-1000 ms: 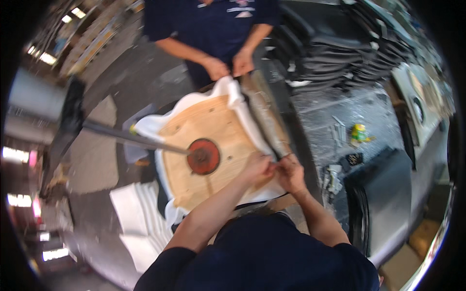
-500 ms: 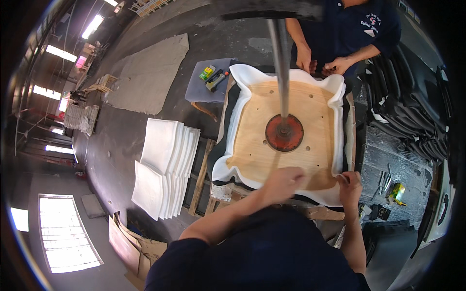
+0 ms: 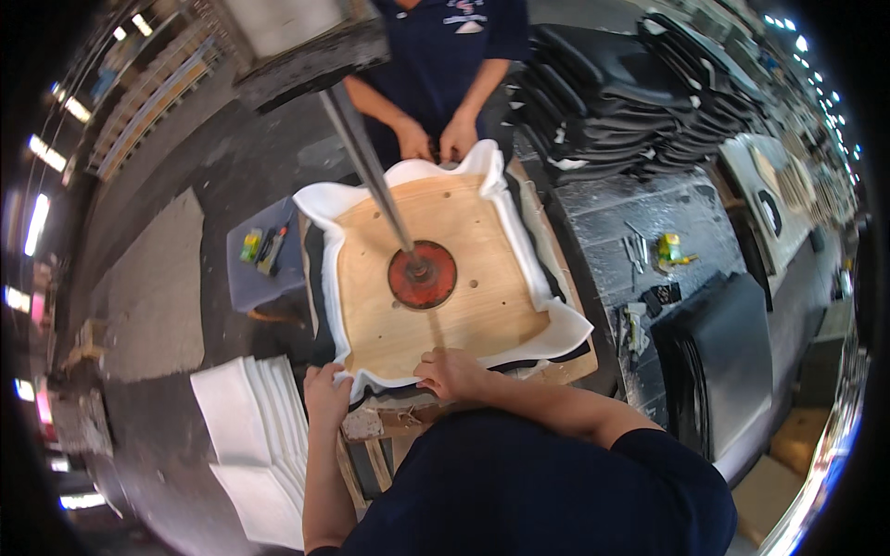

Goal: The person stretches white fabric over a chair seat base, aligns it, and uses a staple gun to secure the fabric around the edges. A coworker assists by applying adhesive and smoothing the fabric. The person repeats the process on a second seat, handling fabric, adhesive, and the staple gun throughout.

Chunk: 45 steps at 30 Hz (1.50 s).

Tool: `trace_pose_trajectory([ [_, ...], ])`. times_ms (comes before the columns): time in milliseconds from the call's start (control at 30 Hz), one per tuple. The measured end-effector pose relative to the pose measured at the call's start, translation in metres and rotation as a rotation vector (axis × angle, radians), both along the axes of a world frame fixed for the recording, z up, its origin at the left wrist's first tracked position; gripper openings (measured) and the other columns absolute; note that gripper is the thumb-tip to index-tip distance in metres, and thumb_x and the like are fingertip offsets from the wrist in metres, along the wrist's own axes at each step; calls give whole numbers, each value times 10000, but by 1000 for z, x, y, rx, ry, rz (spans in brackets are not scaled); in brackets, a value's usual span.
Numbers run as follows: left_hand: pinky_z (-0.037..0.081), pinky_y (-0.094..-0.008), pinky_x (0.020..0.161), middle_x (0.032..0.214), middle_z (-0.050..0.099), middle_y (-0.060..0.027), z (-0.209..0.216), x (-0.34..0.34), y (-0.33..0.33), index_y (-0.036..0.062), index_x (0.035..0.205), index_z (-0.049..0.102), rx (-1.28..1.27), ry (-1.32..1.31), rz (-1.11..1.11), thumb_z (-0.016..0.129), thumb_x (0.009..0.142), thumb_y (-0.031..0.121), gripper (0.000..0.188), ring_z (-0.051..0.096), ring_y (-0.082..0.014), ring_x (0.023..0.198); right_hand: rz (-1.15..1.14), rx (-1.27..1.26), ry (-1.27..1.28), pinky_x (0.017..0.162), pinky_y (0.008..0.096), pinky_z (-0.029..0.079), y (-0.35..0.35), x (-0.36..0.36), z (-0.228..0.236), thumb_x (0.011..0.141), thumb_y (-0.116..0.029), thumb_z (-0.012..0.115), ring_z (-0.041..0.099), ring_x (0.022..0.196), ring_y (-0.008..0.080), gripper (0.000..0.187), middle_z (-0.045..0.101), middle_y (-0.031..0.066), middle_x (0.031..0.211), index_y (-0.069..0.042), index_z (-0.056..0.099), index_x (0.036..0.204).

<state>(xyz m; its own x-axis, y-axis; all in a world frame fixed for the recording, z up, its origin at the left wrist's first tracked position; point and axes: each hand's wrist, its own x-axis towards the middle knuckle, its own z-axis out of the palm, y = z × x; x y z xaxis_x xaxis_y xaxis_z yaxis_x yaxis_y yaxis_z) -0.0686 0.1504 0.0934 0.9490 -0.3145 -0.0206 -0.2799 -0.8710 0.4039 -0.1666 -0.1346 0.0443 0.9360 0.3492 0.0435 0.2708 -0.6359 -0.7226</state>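
Note:
A square light-wood board (image 3: 482, 315) lies with white padding (image 3: 519, 232) curling up around its edges and black sheet material beneath. A red disc (image 3: 422, 287) at the foot of a metal rod (image 3: 362, 157) presses on the board's middle. At the near left corner, my left hand (image 3: 326, 397) pinches the padding's edge. My right hand (image 3: 452, 373) grips the near edge of the padding with its fingers curled over. Across the board, a co-worker's two hands (image 3: 438, 141) are close together at the far edge; what they hold is hidden.
White padding sheets (image 3: 246, 417) are stacked at the left, beside a grey stool (image 3: 250, 278) carrying tools. On the right, a worktable (image 3: 593, 218) bears black padded pieces (image 3: 603, 83), black sheets (image 3: 718, 361) and a yellow-green box (image 3: 669, 250). A machine head (image 3: 306, 56) hangs above.
My view has swung right. My left hand has moved to the near left corner and closed on the padding. My right hand has shifted from the near right corner to the near edge's middle.

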Motion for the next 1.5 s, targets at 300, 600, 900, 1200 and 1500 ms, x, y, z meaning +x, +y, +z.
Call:
trace_pose_trajectory([
  [300, 573, -371, 894, 1046, 803, -150, 25, -68, -47, 8, 1211, 782, -341, 757, -178, 723, 1066, 261, 297, 759, -223, 983, -728, 472, -75, 774, 379, 607, -42, -46, 67, 1032, -101, 763, 766, 916, 245, 142, 796, 118, 1016, -40, 793, 1156],
  [600, 472, -261, 608, 916, 722, -31, -38, -78, -27, 44, 1377, 685, -863, 1449, 453, 587, 1164, 411, 435, 617, -106, 687, -1051, 1086, 944, 653, 320, 591, -85, -152, 53, 1132, -352, 666, 739, 730, 172, 340, 759, 76, 893, -21, 703, 1194],
  [900, 529, -312, 581, 925, 776, -60, -28, -66, -65, 60, 1328, 662, -863, 1460, 781, 600, 1142, 446, 432, 685, -173, 645, -1230, 1473, 1186, 761, 496, 629, -53, -94, 12, 1149, -352, 599, 766, 851, 320, 323, 771, 135, 1025, -63, 604, 1294],
  [1200, 549, -311, 572, 883, 815, -46, -43, -50, -96, 49, 1194, 734, -701, 1651, 751, 499, 1102, 708, 706, 771, -203, 689, -1172, 1263, 1395, 809, 490, 626, -48, -54, 19, 1096, -592, 603, 758, 820, 315, 577, 777, 121, 984, -39, 675, 1242],
  [1500, 531, -355, 621, 928, 805, -72, -53, -58, -110, 37, 1156, 742, -595, 1576, 752, 476, 1137, 634, 654, 778, -228, 748, -948, 940, 1648, 777, 410, 625, -60, -36, -3, 1053, -762, 556, 766, 830, 249, 759, 781, 69, 948, -40, 763, 1160],
])
